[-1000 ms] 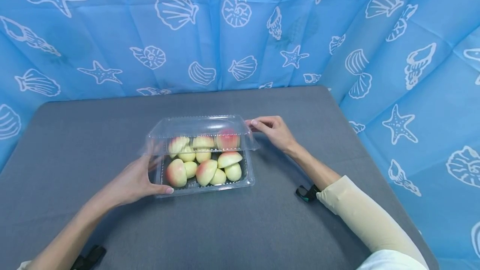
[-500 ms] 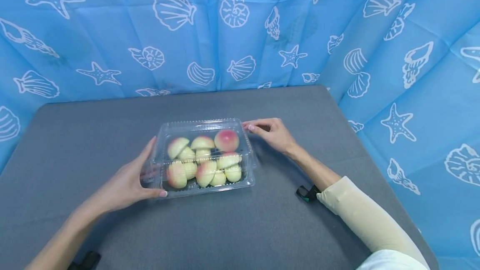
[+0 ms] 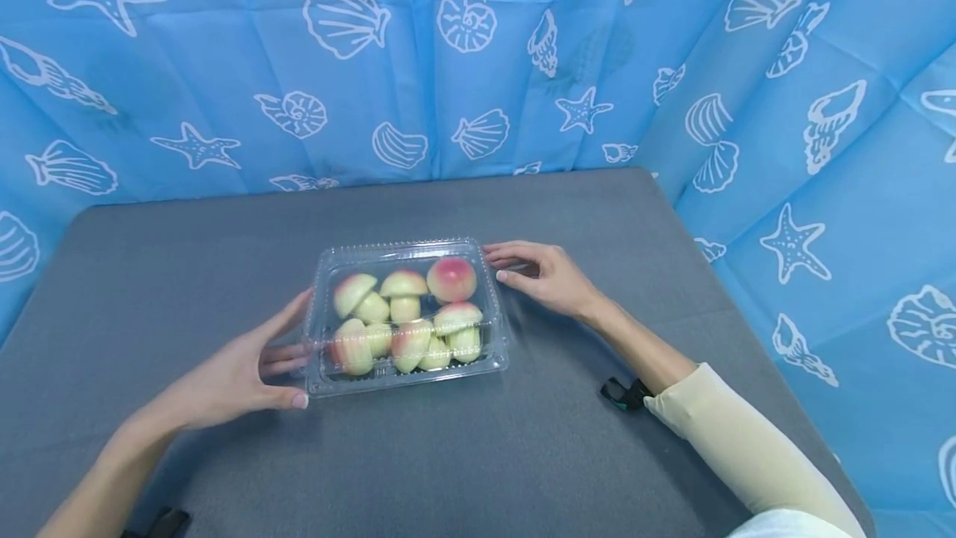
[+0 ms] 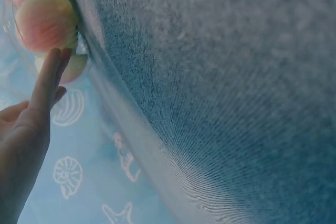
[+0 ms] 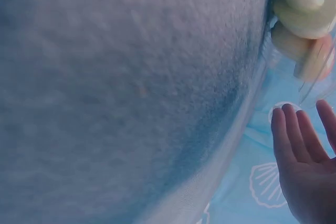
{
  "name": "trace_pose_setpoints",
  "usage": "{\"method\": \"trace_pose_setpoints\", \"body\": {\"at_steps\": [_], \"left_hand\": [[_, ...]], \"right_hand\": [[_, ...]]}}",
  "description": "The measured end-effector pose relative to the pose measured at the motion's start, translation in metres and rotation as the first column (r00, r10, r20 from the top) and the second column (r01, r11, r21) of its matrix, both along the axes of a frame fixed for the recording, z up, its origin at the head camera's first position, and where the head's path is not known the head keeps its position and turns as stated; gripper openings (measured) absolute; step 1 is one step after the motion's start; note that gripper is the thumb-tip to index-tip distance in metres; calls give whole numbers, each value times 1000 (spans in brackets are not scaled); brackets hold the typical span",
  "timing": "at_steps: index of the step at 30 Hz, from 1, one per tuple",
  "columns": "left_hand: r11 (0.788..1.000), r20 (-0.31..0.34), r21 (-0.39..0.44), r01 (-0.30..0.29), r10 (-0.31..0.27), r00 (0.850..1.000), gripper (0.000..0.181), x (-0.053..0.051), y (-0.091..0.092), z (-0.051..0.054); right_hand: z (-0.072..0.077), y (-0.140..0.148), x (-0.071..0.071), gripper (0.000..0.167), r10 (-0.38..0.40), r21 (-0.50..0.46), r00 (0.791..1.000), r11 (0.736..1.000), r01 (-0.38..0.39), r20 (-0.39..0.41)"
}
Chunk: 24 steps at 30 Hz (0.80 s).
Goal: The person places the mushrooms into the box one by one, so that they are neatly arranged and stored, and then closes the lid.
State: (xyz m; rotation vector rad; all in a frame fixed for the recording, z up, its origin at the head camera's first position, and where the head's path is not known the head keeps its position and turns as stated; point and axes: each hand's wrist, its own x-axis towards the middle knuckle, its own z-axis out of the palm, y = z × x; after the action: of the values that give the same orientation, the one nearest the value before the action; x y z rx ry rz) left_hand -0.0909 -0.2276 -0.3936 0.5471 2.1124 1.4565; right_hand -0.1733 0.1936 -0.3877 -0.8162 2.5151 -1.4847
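Note:
A clear plastic clamshell box (image 3: pixel 407 380) stands on the grey table with its lid (image 3: pixel 373 252) lying down over the base. Inside are several mushroom-shaped pieces (image 3: pixel 451 279), pale yellow with pinkish-red caps; whether they are food or toys I cannot tell. My left hand (image 3: pixel 217 380) is at the box's left side, thumb by the front corner and fingers extended along the wall. In the left wrist view, those fingertips (image 4: pixel 54 53) lie at the box side. At the far right corner, my right hand (image 3: pixel 553 276) has its fingers spread; the right wrist view shows them extended beside the box.
The grey cloth-covered table (image 3: pixel 478 471) extends around the box on all sides. A blue curtain (image 3: pixel 418 65) with white shells and starfish hangs behind and along the right. Dark strap devices (image 3: pixel 626 393) are on both wrists.
The raised lid has come down over the front of the base. My left hand has drawn back leftward from the front corner, and my right hand has shifted slightly nearer.

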Motion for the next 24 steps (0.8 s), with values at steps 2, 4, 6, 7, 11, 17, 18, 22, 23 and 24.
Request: {"method": "trace_pose_setpoints", "body": {"at_steps": [2, 4, 6, 7, 11, 17, 18, 22, 23, 24], "left_hand": [[1000, 6, -1, 0, 0, 1000, 105, 1, 0, 0], [1000, 6, -5, -5, 5, 1000, 99, 3, 0, -1], [1000, -7, -16, -19, 19, 1000, 93, 4, 0, -2], [999, -20, -24, -29, 28, 999, 92, 5, 1, -3], [994, -71, -68, -90, 85, 994, 90, 8, 3, -7], [984, -201, -130, -124, 96, 975, 91, 12, 8, -7], [983, -212, -134, -122, 91, 973, 91, 12, 9, -7], [983, -205, -148, -112, 80, 976, 92, 13, 12, -8], [983, -192, -148, -108, 79, 978, 92, 13, 12, -8], [983, -180, -148, -106, 78, 980, 92, 13, 12, -8]], "right_hand": [[-9, 5, -1, 33, 14, 14, 1000, 1000, -14, -9], [-15, 9, 0, 35, 16, 34, 1000, 999, -16, -16], [-17, 11, 3, 34, 16, 54, 1000, 998, -15, -19], [-17, 12, 5, 34, 14, 65, 1000, 998, -13, -20], [-13, 12, 16, 32, 11, 120, 1000, 993, -8, -21], [-9, 10, 32, 44, 10, 191, 997, 981, -23, 73], [-8, 10, 35, 47, 13, 195, 995, 980, -31, 97], [-6, 9, 44, 59, 37, 163, 979, 984, -71, 200], [-6, 9, 47, 61, 46, 146, 973, 986, -81, 227], [-6, 8, 49, 64, 56, 127, 965, 988, -90, 255]]}}
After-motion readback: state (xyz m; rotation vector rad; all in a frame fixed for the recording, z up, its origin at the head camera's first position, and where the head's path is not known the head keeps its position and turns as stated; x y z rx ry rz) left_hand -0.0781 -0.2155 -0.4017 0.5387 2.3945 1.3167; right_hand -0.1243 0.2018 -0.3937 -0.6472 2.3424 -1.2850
